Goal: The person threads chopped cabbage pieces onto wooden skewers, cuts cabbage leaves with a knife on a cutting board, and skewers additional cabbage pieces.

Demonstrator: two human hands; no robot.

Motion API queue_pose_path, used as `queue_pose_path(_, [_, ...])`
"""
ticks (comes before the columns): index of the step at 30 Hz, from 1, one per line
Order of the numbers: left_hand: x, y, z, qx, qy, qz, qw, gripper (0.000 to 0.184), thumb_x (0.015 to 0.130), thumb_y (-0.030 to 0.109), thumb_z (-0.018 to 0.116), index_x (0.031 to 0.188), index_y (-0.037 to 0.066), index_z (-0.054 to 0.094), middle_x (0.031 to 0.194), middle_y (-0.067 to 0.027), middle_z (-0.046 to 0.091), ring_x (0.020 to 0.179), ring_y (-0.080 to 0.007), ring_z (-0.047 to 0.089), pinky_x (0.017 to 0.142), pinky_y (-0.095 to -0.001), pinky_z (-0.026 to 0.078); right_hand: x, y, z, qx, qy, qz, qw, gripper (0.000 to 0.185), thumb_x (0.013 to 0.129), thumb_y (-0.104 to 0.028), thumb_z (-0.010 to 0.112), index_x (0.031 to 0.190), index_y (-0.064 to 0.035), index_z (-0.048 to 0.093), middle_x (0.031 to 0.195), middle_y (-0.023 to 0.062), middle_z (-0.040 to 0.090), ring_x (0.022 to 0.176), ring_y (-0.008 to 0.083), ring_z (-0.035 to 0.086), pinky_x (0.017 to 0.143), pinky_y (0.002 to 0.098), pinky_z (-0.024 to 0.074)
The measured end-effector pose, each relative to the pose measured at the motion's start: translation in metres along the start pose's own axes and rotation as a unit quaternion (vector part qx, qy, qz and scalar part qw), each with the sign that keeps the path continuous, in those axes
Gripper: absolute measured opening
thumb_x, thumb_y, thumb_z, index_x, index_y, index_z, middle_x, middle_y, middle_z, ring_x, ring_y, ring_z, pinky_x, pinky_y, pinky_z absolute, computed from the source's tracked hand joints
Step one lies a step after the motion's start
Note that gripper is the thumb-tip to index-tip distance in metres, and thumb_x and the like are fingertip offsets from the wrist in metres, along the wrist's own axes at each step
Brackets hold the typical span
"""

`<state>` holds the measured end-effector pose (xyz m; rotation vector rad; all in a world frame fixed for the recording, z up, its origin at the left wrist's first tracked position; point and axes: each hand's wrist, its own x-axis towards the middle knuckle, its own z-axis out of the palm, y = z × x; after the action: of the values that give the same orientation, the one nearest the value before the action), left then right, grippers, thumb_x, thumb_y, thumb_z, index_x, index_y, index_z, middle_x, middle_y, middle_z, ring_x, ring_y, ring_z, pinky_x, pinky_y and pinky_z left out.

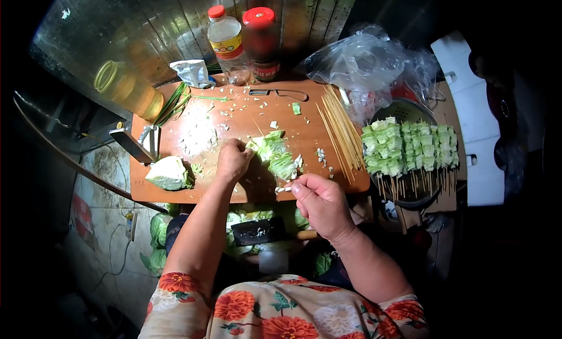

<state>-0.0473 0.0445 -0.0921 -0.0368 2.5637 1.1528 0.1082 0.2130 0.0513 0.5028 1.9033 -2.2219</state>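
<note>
Pieces of pale green cabbage [273,154] are bunched on a thin bamboo skewer, whose tip pokes out at the upper left. My right hand [321,203] is closed in a pinch at the lower end of this skewer; the stick itself is mostly hidden there. At the left edge of the bunch my left hand [233,160] has its fingers curled against the cabbage, its fingertips partly hidden. To the left of it, a cut cabbage wedge [168,174] rests on the wooden board [219,125]. Loose bamboo skewers [339,131] lie in a bundle on the right.
Finished cabbage skewers [410,146] stand over a dark pan on the right. A cleaver [257,230] lies below the board's front edge. At the back are a peeler [278,94], a plastic bottle [227,43], a red-lidded jar [261,43] and a plastic bag [372,61]. A glass jar [129,93] leans at left.
</note>
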Motion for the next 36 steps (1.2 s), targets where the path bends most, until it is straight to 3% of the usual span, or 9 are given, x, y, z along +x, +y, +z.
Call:
queue_pose_path(4, [-0.004, -0.001, 0.004, 0.015, 0.029, 0.064, 0.997, 0.019, 0.077, 0.011, 0.064, 0.086, -0.004, 0.058, 0.075, -0.0180, 0.063, 0.069, -0.0297, 0.063, 0.067, -0.0372, 0.052, 0.001, 0.001, 0.001, 0.001, 0.005, -0.007, 1.000, 0.018, 0.094, -0.015, 0.056, 0.087, -0.0006, 0.062, 0.064, -0.0041, 0.052, 0.054, 0.0029, 0.046, 0.049, 0.0199, 0.0383])
queue_pose_path(7, [-0.012, 0.010, -0.006, -0.107, -0.007, -0.011, 0.994, 0.015, 0.078, 0.007, 0.064, 0.088, -0.002, 0.055, 0.071, -0.0110, 0.061, 0.058, -0.0212, 0.060, 0.056, -0.0328, 0.051, 0.001, 0.005, 0.006, -0.006, -0.004, -0.011, 1.000, 0.016, 0.096, -0.014, 0.053, 0.092, -0.0006, 0.062, 0.064, -0.0061, 0.048, 0.054, 0.0015, 0.041, 0.048, 0.0176, 0.0338])
queue_pose_path(9, [-0.013, 0.014, -0.017, -0.431, -0.020, -0.118, 0.894, 0.014, 0.081, 0.002, 0.062, 0.094, 0.002, 0.055, 0.071, -0.0057, 0.060, 0.054, -0.0133, 0.057, 0.050, -0.0259, 0.049, 0.002, 0.008, 0.007, -0.041, -0.012, -0.009, 0.999, 0.016, 0.096, -0.014, 0.055, 0.090, -0.0015, 0.062, 0.064, -0.0061, 0.049, 0.054, 0.0016, 0.042, 0.049, 0.0180, 0.0349])
queue_pose_path(10, [-0.011, 0.011, -0.023, -0.431, -0.016, -0.117, 0.894, 0.014, 0.081, 0.002, 0.062, 0.094, 0.002, 0.055, 0.071, -0.0057, 0.060, 0.054, -0.0133, 0.057, 0.050, -0.0259, 0.049, 0.004, 0.011, 0.008, -0.041, -0.016, -0.010, 0.999, 0.016, 0.096, -0.014, 0.055, 0.090, -0.0015, 0.062, 0.064, -0.0061, 0.049, 0.054, 0.0016, 0.042, 0.049, 0.0180, 0.0349])
queue_pose_path(13, [-0.011, 0.009, -0.047, -0.579, -0.077, -0.098, 0.806, 0.026, 0.082, -0.001, 0.063, 0.105, 0.004, 0.050, 0.076, -0.0060, 0.061, 0.057, -0.0131, 0.059, 0.053, -0.0258, 0.052, 0.008, 0.018, 0.012, -0.098, -0.029, 0.013, 0.995, 0.015, 0.095, -0.014, 0.056, 0.088, -0.0024, 0.062, 0.063, -0.0059, 0.050, 0.054, 0.0019, 0.044, 0.049, 0.0188, 0.0362])
queue_pose_path(22, [-0.032, 0.011, -0.080, -0.568, -0.010, -0.068, 0.820, 0.019, 0.084, 0.001, 0.061, 0.102, 0.005, 0.057, 0.077, -0.0053, 0.063, 0.062, -0.0133, 0.061, 0.059, -0.0257, 0.054, 0.010, 0.023, 0.032, -0.161, -0.058, -0.036, 0.985, 0.014, 0.094, -0.014, 0.057, 0.087, -0.0029, 0.063, 0.064, -0.0058, 0.050, 0.054, 0.0024, 0.044, 0.050, 0.0199, 0.0368])
queue_pose_path(24, [-0.033, 0.009, -0.084, -0.547, 0.005, -0.063, 0.835, 0.020, 0.084, 0.001, 0.061, 0.103, 0.005, 0.057, 0.079, -0.0056, 0.063, 0.064, -0.0136, 0.061, 0.059, -0.0258, 0.053, 0.007, 0.017, 0.036, -0.110, -0.072, 0.035, 0.991, 0.015, 0.094, -0.015, 0.058, 0.087, -0.0025, 0.063, 0.064, -0.0058, 0.050, 0.054, 0.0023, 0.044, 0.050, 0.0201, 0.0367])
queue_pose_path(30, [-0.038, 0.008, -0.085, -0.497, 0.000, 0.031, 0.867, 0.024, 0.085, -0.001, 0.059, 0.108, 0.003, 0.059, 0.087, -0.0041, 0.063, 0.069, -0.0137, 0.060, 0.066, -0.0269, 0.053, 0.010, 0.021, 0.038, -0.154, -0.075, 0.005, 0.985, 0.017, 0.094, -0.016, 0.057, 0.087, -0.0021, 0.063, 0.062, -0.0060, 0.050, 0.053, 0.0021, 0.043, 0.049, 0.0201, 0.0363])
queue_pose_path(36, [-0.043, 0.017, -0.079, -0.453, -0.001, 0.037, 0.891, 0.025, 0.085, -0.001, 0.059, 0.110, 0.003, 0.060, 0.092, -0.0042, 0.064, 0.072, -0.0132, 0.061, 0.069, -0.0276, 0.053, 0.010, 0.024, 0.037, -0.142, -0.067, 0.012, 0.988, 0.018, 0.095, -0.016, 0.056, 0.085, -0.0016, 0.063, 0.061, -0.0055, 0.050, 0.053, 0.0022, 0.043, 0.048, 0.0191, 0.0355])
